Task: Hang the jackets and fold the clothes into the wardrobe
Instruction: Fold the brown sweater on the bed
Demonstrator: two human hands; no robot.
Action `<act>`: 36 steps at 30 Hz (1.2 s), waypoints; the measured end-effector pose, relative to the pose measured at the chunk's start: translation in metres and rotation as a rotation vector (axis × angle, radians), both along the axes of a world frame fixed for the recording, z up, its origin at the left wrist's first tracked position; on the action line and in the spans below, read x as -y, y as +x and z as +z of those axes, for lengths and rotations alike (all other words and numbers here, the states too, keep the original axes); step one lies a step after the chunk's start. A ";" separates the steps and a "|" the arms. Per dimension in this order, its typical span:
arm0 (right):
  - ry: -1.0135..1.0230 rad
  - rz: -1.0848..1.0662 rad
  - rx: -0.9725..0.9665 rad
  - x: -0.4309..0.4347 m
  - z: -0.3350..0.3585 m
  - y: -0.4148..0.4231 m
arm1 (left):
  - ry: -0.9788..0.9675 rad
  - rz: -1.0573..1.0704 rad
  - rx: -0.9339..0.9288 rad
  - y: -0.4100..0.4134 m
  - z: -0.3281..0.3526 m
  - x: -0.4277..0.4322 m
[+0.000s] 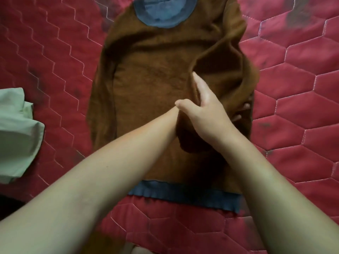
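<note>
A brown sweater (156,85) with a blue collar (161,13) and blue hem (183,196) lies flat on the red quilted mattress (293,88). Its right sleeve is bunched into a thick fold over the body. My right hand (207,110) rests flat on the sweater beside that fold, fingers straight and pointing away from me. My left arm crosses under my right hand and goes beneath the folded sleeve. Most of my left hand (244,107) is hidden; only two fingertips show, curling round the sleeve's right edge.
A pale green garment (16,132) lies crumpled at the left edge of the mattress. Bare red quilting surrounds the sweater on both sides and in front of the hem.
</note>
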State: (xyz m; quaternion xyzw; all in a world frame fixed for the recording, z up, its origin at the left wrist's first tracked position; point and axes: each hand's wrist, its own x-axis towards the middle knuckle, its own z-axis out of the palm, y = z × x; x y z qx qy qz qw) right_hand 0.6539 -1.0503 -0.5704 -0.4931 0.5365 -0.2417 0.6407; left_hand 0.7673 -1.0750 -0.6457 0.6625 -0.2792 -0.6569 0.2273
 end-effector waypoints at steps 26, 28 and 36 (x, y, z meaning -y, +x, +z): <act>-0.019 -0.485 -0.391 0.051 -0.078 -0.068 | -0.355 -0.447 0.588 -0.023 -0.004 0.154; 0.025 -0.533 -0.344 0.073 -0.079 -0.071 | -0.393 -0.259 0.440 -0.020 -0.005 0.159; 0.348 -0.729 0.201 0.099 -0.092 -0.089 | -0.317 0.141 0.186 0.010 -0.024 0.181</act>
